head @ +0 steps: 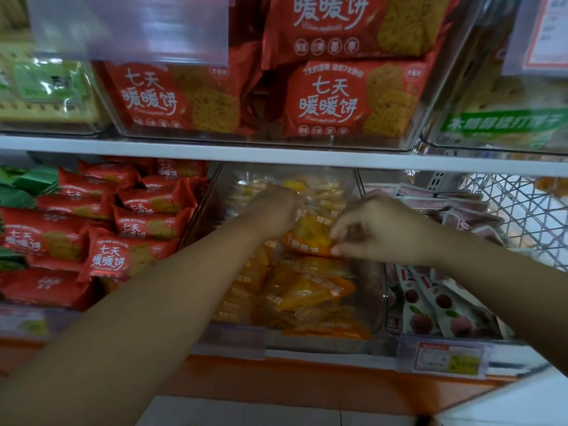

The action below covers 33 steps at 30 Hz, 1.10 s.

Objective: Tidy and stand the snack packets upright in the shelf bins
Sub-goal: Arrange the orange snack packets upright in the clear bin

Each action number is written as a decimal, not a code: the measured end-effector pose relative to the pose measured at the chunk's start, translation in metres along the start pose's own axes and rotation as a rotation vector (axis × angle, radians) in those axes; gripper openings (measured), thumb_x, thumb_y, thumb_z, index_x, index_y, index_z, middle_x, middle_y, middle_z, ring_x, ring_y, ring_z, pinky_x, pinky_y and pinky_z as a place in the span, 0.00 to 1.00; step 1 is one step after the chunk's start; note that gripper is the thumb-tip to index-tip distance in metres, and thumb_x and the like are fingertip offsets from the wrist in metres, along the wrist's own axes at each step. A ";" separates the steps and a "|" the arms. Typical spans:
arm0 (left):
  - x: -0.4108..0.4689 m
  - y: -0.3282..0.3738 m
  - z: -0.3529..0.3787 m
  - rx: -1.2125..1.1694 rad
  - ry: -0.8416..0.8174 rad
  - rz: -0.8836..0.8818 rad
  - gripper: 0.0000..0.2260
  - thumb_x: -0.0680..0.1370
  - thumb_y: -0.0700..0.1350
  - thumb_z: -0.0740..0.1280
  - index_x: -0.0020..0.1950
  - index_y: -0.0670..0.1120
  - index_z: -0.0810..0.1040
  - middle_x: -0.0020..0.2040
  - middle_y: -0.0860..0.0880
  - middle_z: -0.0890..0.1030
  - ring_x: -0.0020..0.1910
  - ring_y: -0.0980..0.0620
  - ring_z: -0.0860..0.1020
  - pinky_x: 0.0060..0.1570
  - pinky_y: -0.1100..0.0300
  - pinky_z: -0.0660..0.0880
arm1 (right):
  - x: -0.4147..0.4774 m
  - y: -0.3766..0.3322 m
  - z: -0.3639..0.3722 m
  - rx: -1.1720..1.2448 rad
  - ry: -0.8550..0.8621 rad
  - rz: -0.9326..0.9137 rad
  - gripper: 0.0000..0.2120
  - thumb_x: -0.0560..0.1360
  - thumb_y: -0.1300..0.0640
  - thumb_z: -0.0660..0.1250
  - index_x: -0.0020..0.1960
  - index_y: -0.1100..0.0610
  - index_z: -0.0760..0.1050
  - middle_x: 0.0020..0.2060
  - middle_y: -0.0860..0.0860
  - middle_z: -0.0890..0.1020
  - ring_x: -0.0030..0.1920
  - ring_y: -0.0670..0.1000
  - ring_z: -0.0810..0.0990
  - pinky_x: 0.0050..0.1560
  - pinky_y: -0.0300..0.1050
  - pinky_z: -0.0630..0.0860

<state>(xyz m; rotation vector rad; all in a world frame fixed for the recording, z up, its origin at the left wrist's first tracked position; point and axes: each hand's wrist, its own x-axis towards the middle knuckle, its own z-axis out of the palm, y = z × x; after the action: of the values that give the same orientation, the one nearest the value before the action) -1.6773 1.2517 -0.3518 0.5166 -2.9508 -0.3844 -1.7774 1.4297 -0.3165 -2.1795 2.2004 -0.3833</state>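
A clear plastic bin (373, 305) on the lower shelf holds several yellow-orange snack packets (310, 290) lying loosely heaped. My right hand (378, 229) pinches the edge of one orange packet (307, 238) near the middle of the bin. Farther back in the same bin, my left hand (273, 207) has its fingers curled round the pale yellow packets (325, 192). Both forearms reach in over the bin's front.
Red biscuit packets (104, 229) fill the bin to the left, with green packets (18, 192) beyond. White packets with red fruit (436, 305) sit in the right bin. A white wire basket (522, 210) is at far right. Upper shelf bins (264, 96) hang overhead. A price tag (445, 358) sits at front.
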 end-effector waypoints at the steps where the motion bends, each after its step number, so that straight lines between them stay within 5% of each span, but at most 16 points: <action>1: -0.002 0.001 -0.001 -0.010 0.006 0.012 0.11 0.79 0.41 0.61 0.59 0.45 0.80 0.55 0.42 0.80 0.53 0.44 0.78 0.51 0.55 0.74 | 0.002 -0.007 0.001 -0.082 -0.136 0.001 0.13 0.69 0.42 0.71 0.49 0.48 0.81 0.40 0.39 0.82 0.42 0.39 0.78 0.53 0.41 0.71; 4: -0.006 0.002 -0.003 -0.065 0.020 0.045 0.09 0.79 0.41 0.62 0.54 0.43 0.81 0.51 0.41 0.82 0.51 0.43 0.79 0.47 0.56 0.73 | 0.013 -0.018 0.014 -0.336 -0.365 0.030 0.19 0.69 0.38 0.68 0.55 0.47 0.79 0.47 0.42 0.82 0.50 0.45 0.79 0.61 0.46 0.68; 6: -0.008 0.000 -0.002 -0.107 0.016 0.041 0.09 0.79 0.40 0.62 0.52 0.43 0.81 0.50 0.42 0.82 0.49 0.45 0.80 0.43 0.60 0.71 | 0.020 -0.023 0.020 -0.378 -0.374 0.062 0.12 0.71 0.46 0.67 0.48 0.51 0.81 0.43 0.47 0.82 0.48 0.51 0.79 0.55 0.48 0.74; 9: -0.010 -0.004 -0.002 -0.167 0.008 0.027 0.10 0.79 0.39 0.61 0.51 0.44 0.82 0.50 0.44 0.83 0.45 0.50 0.80 0.40 0.63 0.67 | 0.024 -0.023 0.011 -0.412 -0.235 0.176 0.07 0.73 0.54 0.62 0.42 0.54 0.79 0.37 0.51 0.77 0.45 0.55 0.78 0.42 0.43 0.73; 13: -0.007 -0.007 -0.001 -0.204 -0.038 0.038 0.09 0.80 0.39 0.60 0.43 0.45 0.78 0.47 0.48 0.82 0.44 0.50 0.81 0.39 0.61 0.71 | 0.020 -0.010 -0.004 -0.339 0.086 0.290 0.10 0.76 0.52 0.59 0.50 0.48 0.79 0.48 0.49 0.83 0.49 0.54 0.80 0.47 0.44 0.75; 16: -0.005 -0.008 0.000 -0.275 -0.064 0.010 0.09 0.80 0.40 0.60 0.52 0.46 0.80 0.47 0.51 0.82 0.41 0.53 0.82 0.43 0.58 0.77 | 0.009 -0.011 -0.012 -0.183 0.216 0.315 0.09 0.77 0.55 0.63 0.54 0.50 0.80 0.51 0.47 0.83 0.50 0.51 0.80 0.44 0.39 0.70; 20: -0.001 -0.009 -0.001 -0.308 -0.075 -0.009 0.09 0.81 0.42 0.61 0.54 0.45 0.81 0.48 0.50 0.83 0.39 0.56 0.81 0.40 0.63 0.75 | -0.007 -0.017 -0.013 0.232 0.205 0.373 0.09 0.76 0.63 0.63 0.45 0.53 0.79 0.34 0.40 0.81 0.38 0.41 0.81 0.41 0.31 0.74; 24: -0.002 -0.009 -0.001 -0.343 -0.070 -0.015 0.09 0.80 0.44 0.63 0.50 0.42 0.81 0.44 0.52 0.83 0.39 0.57 0.82 0.40 0.64 0.75 | -0.014 -0.024 -0.013 0.266 0.275 0.367 0.11 0.75 0.57 0.66 0.35 0.56 0.78 0.27 0.38 0.78 0.34 0.38 0.77 0.35 0.27 0.67; 26: -0.002 -0.010 -0.001 -0.333 -0.074 -0.009 0.09 0.80 0.44 0.63 0.49 0.43 0.81 0.45 0.50 0.84 0.38 0.60 0.82 0.40 0.63 0.77 | -0.014 -0.028 -0.015 0.271 0.318 0.364 0.10 0.70 0.52 0.73 0.34 0.57 0.78 0.29 0.41 0.78 0.36 0.39 0.77 0.34 0.26 0.68; 28: -0.003 -0.010 -0.002 -0.333 -0.082 -0.010 0.09 0.80 0.43 0.62 0.48 0.43 0.81 0.45 0.51 0.83 0.38 0.61 0.81 0.39 0.63 0.76 | -0.014 -0.029 -0.016 0.277 0.262 0.355 0.08 0.66 0.57 0.77 0.35 0.54 0.78 0.32 0.41 0.78 0.38 0.42 0.78 0.35 0.25 0.69; 33: -0.004 -0.007 -0.006 -0.279 -0.069 0.021 0.09 0.80 0.42 0.62 0.50 0.42 0.81 0.44 0.48 0.83 0.37 0.55 0.80 0.39 0.65 0.74 | -0.010 -0.028 -0.015 0.129 0.232 0.213 0.12 0.66 0.70 0.69 0.42 0.55 0.79 0.40 0.49 0.77 0.39 0.45 0.75 0.40 0.29 0.68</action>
<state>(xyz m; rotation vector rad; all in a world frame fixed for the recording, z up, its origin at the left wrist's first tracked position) -1.6700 1.2453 -0.3480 0.4446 -2.8940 -0.8104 -1.7527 1.4420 -0.2986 -1.8964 2.4149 -0.7797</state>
